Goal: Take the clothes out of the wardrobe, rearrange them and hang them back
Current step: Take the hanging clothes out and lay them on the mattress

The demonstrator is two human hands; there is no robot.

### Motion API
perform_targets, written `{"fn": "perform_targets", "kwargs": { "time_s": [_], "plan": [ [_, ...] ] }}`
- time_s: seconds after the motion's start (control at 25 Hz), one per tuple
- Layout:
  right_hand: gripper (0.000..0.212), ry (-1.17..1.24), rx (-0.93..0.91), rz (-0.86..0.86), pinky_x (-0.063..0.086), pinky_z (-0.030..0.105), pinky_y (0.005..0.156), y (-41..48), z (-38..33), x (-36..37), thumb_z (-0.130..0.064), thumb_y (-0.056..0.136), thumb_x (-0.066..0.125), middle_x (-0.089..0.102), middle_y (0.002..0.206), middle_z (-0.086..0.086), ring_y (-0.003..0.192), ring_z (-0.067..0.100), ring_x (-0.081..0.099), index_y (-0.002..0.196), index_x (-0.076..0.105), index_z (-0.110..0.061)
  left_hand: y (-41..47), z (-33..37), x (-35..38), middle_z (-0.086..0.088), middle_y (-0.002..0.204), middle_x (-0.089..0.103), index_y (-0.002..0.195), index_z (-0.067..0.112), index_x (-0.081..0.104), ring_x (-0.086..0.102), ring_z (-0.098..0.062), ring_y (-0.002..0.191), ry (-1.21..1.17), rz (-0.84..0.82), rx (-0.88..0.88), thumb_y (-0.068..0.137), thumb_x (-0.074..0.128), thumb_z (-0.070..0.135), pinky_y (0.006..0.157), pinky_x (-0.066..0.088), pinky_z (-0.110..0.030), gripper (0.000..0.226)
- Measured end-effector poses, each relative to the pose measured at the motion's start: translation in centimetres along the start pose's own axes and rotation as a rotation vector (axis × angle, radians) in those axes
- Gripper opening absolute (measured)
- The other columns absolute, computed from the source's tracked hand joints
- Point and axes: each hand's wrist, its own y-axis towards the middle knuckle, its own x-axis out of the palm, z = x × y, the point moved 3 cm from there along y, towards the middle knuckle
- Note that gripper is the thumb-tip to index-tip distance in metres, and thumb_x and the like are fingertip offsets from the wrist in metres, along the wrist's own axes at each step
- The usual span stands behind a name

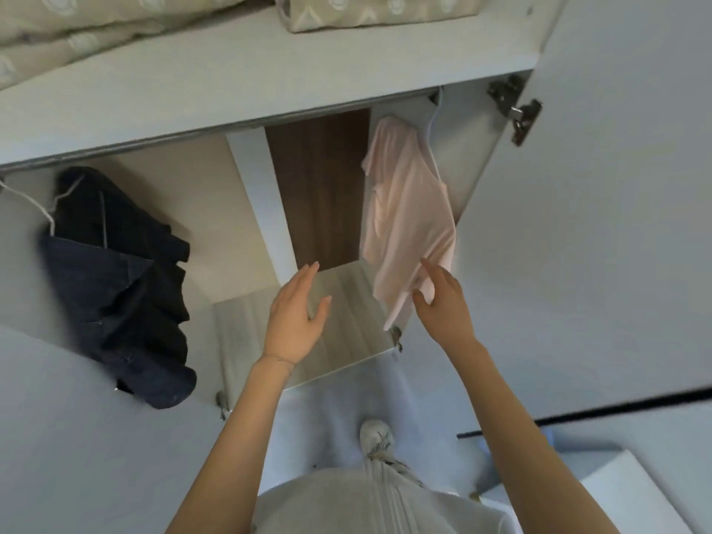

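A pale pink T-shirt [408, 217] hangs on a white hanger [432, 121] at the right end of the wardrobe rail. My right hand [443, 302] is open just below it, fingertips touching the shirt's lower hem. My left hand [296, 314] is open too, held out in front of the wardrobe floor and holding nothing. A dark navy garment [123, 287] hangs on a white hanger [34, 202] at the left end of the rail.
Beige patterned bedding [77, 28] lies on the shelf [239, 82] above the rail. The right wardrobe door [601, 225] stands open with its hinge showing. A light wood base panel [346, 341] forms the wardrobe floor. A white box [624, 491] sits at the lower right.
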Motion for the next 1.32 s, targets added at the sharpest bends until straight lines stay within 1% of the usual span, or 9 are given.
{"fn": "perform_targets", "kwargs": {
  "time_s": [0.2,0.44,0.52,0.6,0.72,0.8,0.84,0.92,1.32],
  "plan": [
    [0.057,-0.085,-0.010,-0.062,0.027,0.042,0.117,11.0,1.8,-0.6,-0.017,0.096,0.054,0.032,0.155,0.007,0.143,0.027,0.028,0.148,0.034,-0.015,4.6,0.5,1.4,0.007,0.153,0.036,0.148,0.027,0.033,0.032,-0.012,0.141,-0.087,0.082,-0.125,0.098,0.048,0.036,0.114,0.024,-0.026,0.052],
    [0.073,-0.183,0.036,-0.075,0.026,0.043,0.117,18.8,3.9,-0.6,-0.019,0.094,0.056,0.012,0.161,0.013,0.146,0.032,0.018,0.153,0.015,-0.012,8.8,1.1,3.4,0.006,0.153,0.037,0.147,0.029,0.033,0.034,-0.015,0.140,-0.071,0.136,-0.193,0.098,0.049,0.037,0.110,0.025,-0.026,0.052],
    [0.080,-0.149,0.074,-0.083,0.022,0.042,0.119,20.2,4.1,-0.1,-0.020,0.094,0.058,0.014,0.160,0.016,0.147,0.031,0.018,0.154,0.007,-0.007,9.7,1.0,3.7,0.006,0.153,0.037,0.147,0.029,0.033,0.035,-0.016,0.140,-0.067,0.139,-0.210,0.098,0.049,0.038,0.110,0.027,-0.027,0.053],
    [0.076,-0.092,0.106,-0.055,0.027,0.042,0.117,21.3,4.2,0.4,-0.021,0.094,0.058,0.025,0.155,0.018,0.143,0.032,0.026,0.153,0.013,-0.003,10.2,0.8,3.9,0.006,0.152,0.038,0.147,0.028,0.034,0.037,-0.016,0.139,-0.068,0.148,-0.219,0.097,0.049,0.037,0.109,0.028,-0.026,0.052],
    [0.048,-0.037,0.155,0.022,0.043,0.038,0.101,22.8,3.9,0.6,-0.024,0.098,0.053,0.051,0.133,0.020,0.124,0.034,0.050,0.137,0.042,0.001,10.8,0.2,3.8,0.006,0.151,0.039,0.146,0.028,0.035,0.038,-0.016,0.138,-0.074,0.173,-0.257,0.098,0.050,0.036,0.107,0.027,-0.024,0.051],
    [0.025,0.056,0.181,0.035,0.046,0.030,0.077,23.7,3.5,0.9,-0.025,0.101,0.047,0.064,0.096,0.015,0.088,0.028,0.062,0.100,0.060,-0.004,11.0,0.0,3.9,0.005,0.151,0.039,0.146,0.027,0.036,0.038,-0.017,0.138,-0.084,0.167,-0.284,0.098,0.049,0.035,0.109,0.028,-0.027,0.051],
    [0.029,0.117,0.191,0.031,0.042,0.027,0.067,24.1,3.3,1.0,-0.024,0.102,0.045,0.059,0.076,0.008,0.068,0.021,0.057,0.078,0.056,-0.011,11.0,-0.1,4.0,0.005,0.151,0.039,0.146,0.027,0.035,0.037,-0.017,0.139,-0.088,0.160,-0.289,0.098,0.049,0.035,0.109,0.028,-0.027,0.051],
    [0.042,0.188,0.222,0.017,0.032,0.025,0.054,24.6,2.9,1.3,-0.021,0.102,0.044,0.043,0.058,-0.001,0.051,0.012,0.041,0.060,0.041,-0.019,11.2,-0.3,4.1,0.005,0.151,0.039,0.146,0.027,0.035,0.037,-0.017,0.139,-0.093,0.156,-0.294,0.098,0.049,0.035,0.108,0.027,-0.026,0.051],
    [0.037,0.479,0.203,0.255,0.036,0.004,0.050,21.7,-2.6,2.1,-0.021,0.102,0.043,0.043,0.059,-0.008,0.050,0.001,0.041,0.065,0.047,-0.022,9.6,-3.8,0.6,0.003,0.150,0.042,0.145,0.024,0.038,0.038,-0.018,0.138,-0.165,0.229,-0.305,0.100,0.047,0.029,0.112,0.029,-0.030,0.046]
  ]
}}
